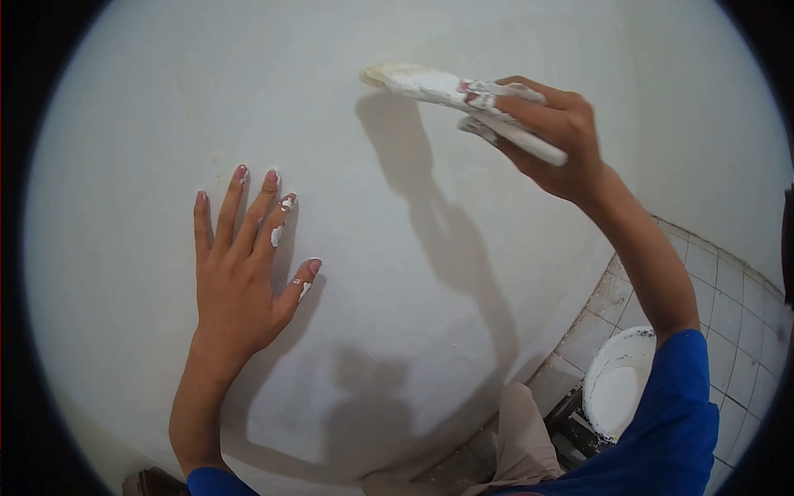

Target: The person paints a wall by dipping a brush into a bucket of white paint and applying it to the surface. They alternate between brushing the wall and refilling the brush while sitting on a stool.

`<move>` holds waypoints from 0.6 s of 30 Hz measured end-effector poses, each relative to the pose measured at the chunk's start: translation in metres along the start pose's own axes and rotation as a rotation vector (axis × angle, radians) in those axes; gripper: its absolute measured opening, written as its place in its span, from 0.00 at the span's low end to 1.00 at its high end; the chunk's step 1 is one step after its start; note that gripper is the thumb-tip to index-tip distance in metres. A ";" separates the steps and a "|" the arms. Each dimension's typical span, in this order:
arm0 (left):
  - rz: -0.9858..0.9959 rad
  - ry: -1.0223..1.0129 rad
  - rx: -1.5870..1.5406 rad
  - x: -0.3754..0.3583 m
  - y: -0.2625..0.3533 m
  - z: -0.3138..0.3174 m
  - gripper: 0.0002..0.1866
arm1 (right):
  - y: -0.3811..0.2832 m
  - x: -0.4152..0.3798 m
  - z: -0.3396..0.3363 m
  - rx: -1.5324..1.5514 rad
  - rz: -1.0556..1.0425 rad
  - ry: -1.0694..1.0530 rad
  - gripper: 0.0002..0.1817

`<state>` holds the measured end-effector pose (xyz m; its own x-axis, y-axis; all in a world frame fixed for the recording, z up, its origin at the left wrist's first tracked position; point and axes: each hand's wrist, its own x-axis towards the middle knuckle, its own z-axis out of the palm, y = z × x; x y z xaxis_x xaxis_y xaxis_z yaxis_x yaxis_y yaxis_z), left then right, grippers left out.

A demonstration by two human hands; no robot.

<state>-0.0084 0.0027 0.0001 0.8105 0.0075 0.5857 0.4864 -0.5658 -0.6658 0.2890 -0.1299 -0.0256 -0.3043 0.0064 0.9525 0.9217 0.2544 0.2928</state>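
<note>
From the head camera, the right hand (550,136) is clenched round the handle of a paint-caked brush (451,87); the brush's long axis runs up and leftward, bristle tip touching the white wall (413,273); the left hand (244,269) lies flat, fingers spread, on the wall well apart, lower left; a paint bucket (616,384) stands on the tiled floor (728,306) below.

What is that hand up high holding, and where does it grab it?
The right hand holds a paint-caked brush by its handle end, bristles against the white wall. The left hand holds nothing; it lies flat on the wall.
</note>
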 end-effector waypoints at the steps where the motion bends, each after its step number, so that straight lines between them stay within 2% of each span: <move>1: -0.001 0.000 0.002 0.001 0.000 -0.002 0.28 | 0.011 -0.012 0.008 -0.015 -0.031 -0.045 0.13; 2: -0.007 -0.001 0.004 0.002 -0.001 -0.003 0.29 | 0.015 -0.028 0.018 -0.053 -0.036 -0.126 0.15; 3: -0.005 -0.010 0.003 0.002 0.000 -0.004 0.28 | 0.013 -0.055 0.028 -0.126 -0.083 -0.092 0.16; 5: -0.002 -0.022 0.003 0.000 0.000 -0.004 0.28 | -0.008 -0.112 0.028 -0.115 -0.044 -0.148 0.17; 7: 0.006 -0.058 0.003 0.000 -0.001 -0.005 0.28 | -0.031 -0.154 0.017 0.047 0.016 -0.282 0.15; 9: 0.009 -0.083 0.004 -0.002 0.000 -0.007 0.29 | -0.045 -0.171 -0.008 0.137 0.086 -0.531 0.14; 12: 0.007 -0.073 0.006 0.000 0.004 -0.006 0.28 | -0.040 -0.128 -0.038 0.315 0.227 -0.754 0.15; 16: -0.007 -0.060 0.009 -0.002 0.003 -0.003 0.28 | -0.008 -0.062 -0.032 0.060 -0.013 -0.386 0.14; 18: -0.017 -0.076 0.013 -0.002 0.003 -0.004 0.29 | -0.002 -0.021 -0.021 0.061 0.048 -0.171 0.11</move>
<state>-0.0101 -0.0020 -0.0015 0.8243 0.0798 0.5605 0.5039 -0.5546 -0.6622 0.2981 -0.1507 -0.0446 -0.3016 0.1829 0.9357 0.9215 0.3078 0.2368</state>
